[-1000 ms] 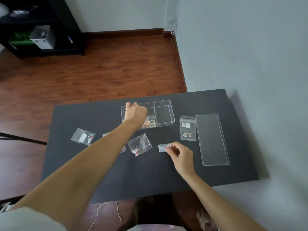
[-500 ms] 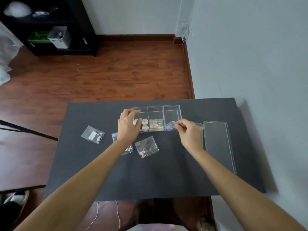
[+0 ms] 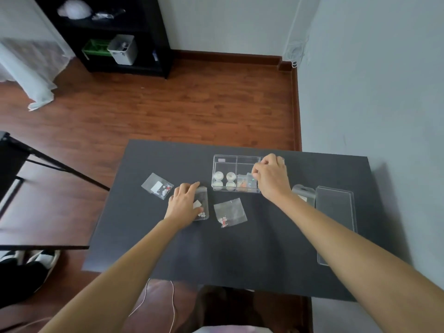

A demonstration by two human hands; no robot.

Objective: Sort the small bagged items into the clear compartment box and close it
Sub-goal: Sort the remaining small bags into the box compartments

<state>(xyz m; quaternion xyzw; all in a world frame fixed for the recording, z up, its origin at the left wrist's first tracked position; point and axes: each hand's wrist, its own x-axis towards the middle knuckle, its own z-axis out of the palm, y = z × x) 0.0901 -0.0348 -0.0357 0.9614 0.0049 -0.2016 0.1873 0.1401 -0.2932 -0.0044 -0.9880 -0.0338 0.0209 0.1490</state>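
Both bare forearms reach forward from the near edge of the table, spreading slightly apart. The left hand (image 3: 184, 203) lies palm down toward the left of the middle, fingers stretched flat and pressing downward. The right hand (image 3: 271, 176) reaches farther, toward the far edge, knuckles up, its fingers curled inward with thumb and fingertips pinched together at its left side.

Clear compartment box (image 3: 224, 162) open, partly filled, lid (image 3: 335, 222) lying apart, three small bags (image 3: 157, 186) loose beside it
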